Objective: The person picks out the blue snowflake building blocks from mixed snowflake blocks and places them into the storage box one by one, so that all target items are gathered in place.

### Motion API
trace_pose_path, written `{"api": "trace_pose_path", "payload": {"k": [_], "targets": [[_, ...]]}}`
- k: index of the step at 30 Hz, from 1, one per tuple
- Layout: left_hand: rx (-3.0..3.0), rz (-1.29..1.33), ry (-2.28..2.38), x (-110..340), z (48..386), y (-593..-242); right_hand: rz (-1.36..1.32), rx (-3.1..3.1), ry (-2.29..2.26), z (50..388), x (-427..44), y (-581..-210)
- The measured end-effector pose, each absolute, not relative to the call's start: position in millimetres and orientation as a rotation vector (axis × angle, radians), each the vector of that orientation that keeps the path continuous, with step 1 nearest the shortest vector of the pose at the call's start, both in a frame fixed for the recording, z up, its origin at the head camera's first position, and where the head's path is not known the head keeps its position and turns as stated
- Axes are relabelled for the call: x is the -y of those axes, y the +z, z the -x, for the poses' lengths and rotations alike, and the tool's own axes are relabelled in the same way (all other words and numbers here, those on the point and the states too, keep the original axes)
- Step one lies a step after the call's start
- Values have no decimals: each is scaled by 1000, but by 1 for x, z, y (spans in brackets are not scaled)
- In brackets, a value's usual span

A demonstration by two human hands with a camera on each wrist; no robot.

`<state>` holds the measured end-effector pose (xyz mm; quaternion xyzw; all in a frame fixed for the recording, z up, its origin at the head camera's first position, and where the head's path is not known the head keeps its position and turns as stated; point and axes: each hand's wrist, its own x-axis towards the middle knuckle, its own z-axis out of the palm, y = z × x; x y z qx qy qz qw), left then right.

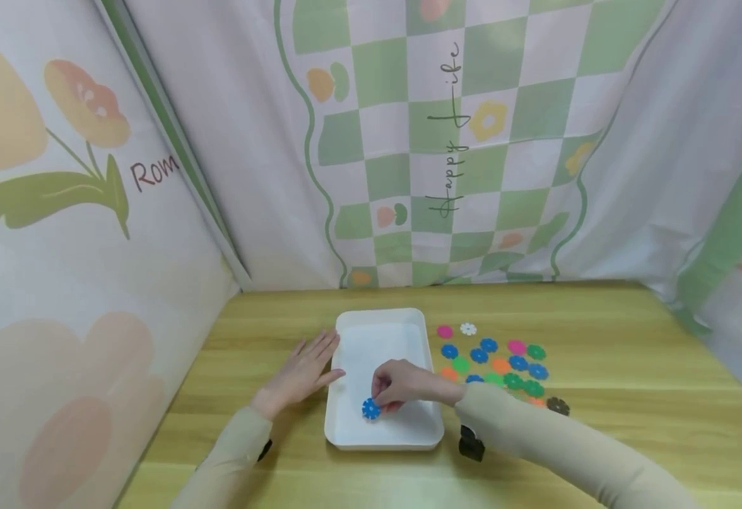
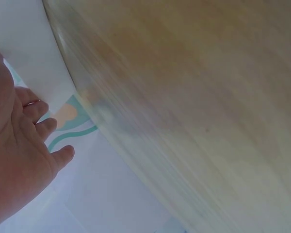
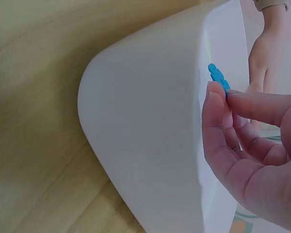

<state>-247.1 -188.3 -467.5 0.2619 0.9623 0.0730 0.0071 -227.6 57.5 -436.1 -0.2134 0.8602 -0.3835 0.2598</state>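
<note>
Right hand (image 1: pixel 403 382): one, over the tray (image 1: pixel 380 339), thumb and fingertips pinching a blue disc (image 1: pixel 371 409) by its edge; most of the face stands free of my fingers.

Blue disc: one, small, thin, notched all round. Location: within the tray's outline, toward the near end, a little left of the middle. Contact with the tray floor: I cannot tell.

Tray: one, white, shallow, round-cornered; lies on the table (image 1: pixel 269 314), long sides running away from me.

Left hand (image 1: pixel 302 371): one, grasping nothing, fingers extended and relaxed at the tray's left side, thumb tip at the rim.

Loose discs (image 1: pixel 519 363): a scattered lot, on the table to the right of the tray; blue, green, orange, pink, one white (image 1: pixel 468 329), one dark (image 1: pixel 558 406). My right sleeve (image 1: pixel 530 442) crosses the near side of the lot.

Handling notes, my own judgement:
Grip: light, edge only; so thin a piece may twist or slip if squeezed hard.
Height: low over the tray floor, so a slip means a short drop.
Release: best with thumb and fingertips parting together, lest the disc flick aside.
Right forearm: best lifted clear of the rim and the loose discs.
Left hand: a gentle touch suffices; a hard push could slide the tray.
</note>
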Motion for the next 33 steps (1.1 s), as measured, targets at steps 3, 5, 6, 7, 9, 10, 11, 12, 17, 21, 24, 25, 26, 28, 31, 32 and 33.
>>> {"api": "trace_pose_path", "payload": {"k": [3,5,6,7,9,10,11,12,17,21,24,25,26,28,31,32,33], "targets": [[-3006,-816,245,188,247,-467,559,-2330,-1026,226,-53,-437],[-3005,-816,272,188,246,-467,546,-2331,-1007,225,-50,-437],[-3005,-813,280,188,246,-467,537,-2328,-999,224,-48,-436],[-3004,-808,279,189,246,-467,529,-2330,-987,224,-47,-436],[-3004,-801,278,189,247,-467,520,-2337,-971,224,-43,-436],[-3006,-801,277,189,247,-468,515,-2340,-966,224,-42,-436],[-3009,-800,272,189,248,-468,508,-2340,-963,224,-40,-436],[-3013,-803,271,189,248,-469,505,-2340,-962,224,-39,-436],[-3017,-809,267,188,249,-470,474,-2338,-942,224,-34,-437],[-3010,-809,282,188,249,-470,439,-2344,-908,223,-32,-438],[-3004,-801,277,189,249,-470,429,-2346,-895,222,-31,-438],[-3003,-799,276,189,249,-470,429,-2345,-894,222,-31,-438],[-3002,-798,274,189,248,-470,427,-2347,-890,222,-31,-438],[-2995,-794,276,189,248,-469,431,-2352,-886,222,-32,-439],[-2980,-782,285,189,247,-468,442,-2360,-878,222,-33,-439],[-2977,-781,290,189,247,-468,445,-2363,-874,223,-33,-439],[-2973,-777,294,189,247,-467,451,-2365,-873,223,-33,-439]]}}
